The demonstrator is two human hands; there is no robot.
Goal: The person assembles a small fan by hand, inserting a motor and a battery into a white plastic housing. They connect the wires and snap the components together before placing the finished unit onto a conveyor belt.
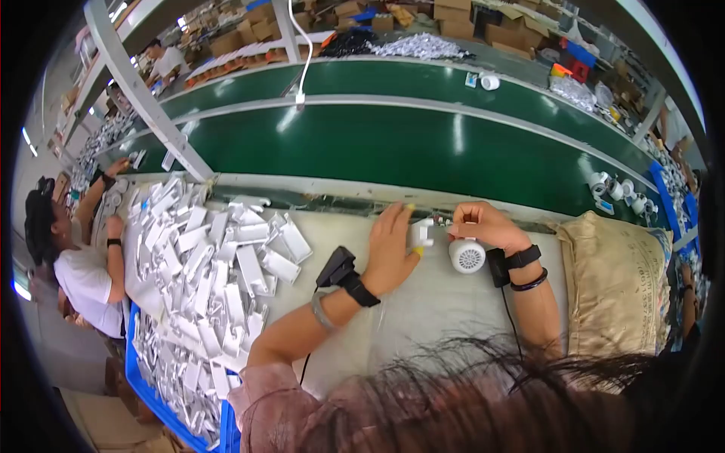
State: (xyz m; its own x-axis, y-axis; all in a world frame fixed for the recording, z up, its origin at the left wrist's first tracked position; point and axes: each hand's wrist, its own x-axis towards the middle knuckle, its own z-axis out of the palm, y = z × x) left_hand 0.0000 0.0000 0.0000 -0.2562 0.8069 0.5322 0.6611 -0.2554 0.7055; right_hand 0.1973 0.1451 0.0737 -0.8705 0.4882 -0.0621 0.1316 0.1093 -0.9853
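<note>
My left hand is at the middle of the pale work surface, with yellow covers on the tips of its thumb and index finger. Between those tips sits a small white plastic bracket. Facing it, my right hand has thumb and fingers pinched beside a tiny metallic piece; what exactly they grip is partly hidden. Right under these fingers is a white round head with a slotted grille; whether it is held or lies on the surface, I cannot tell. Both wrists wear black bands.
A big heap of white plastic parts lies at left, spilling into a blue bin. A tan sack stands at right. Beyond runs a green conveyor, with several white round heads at its right. A co-worker is at left.
</note>
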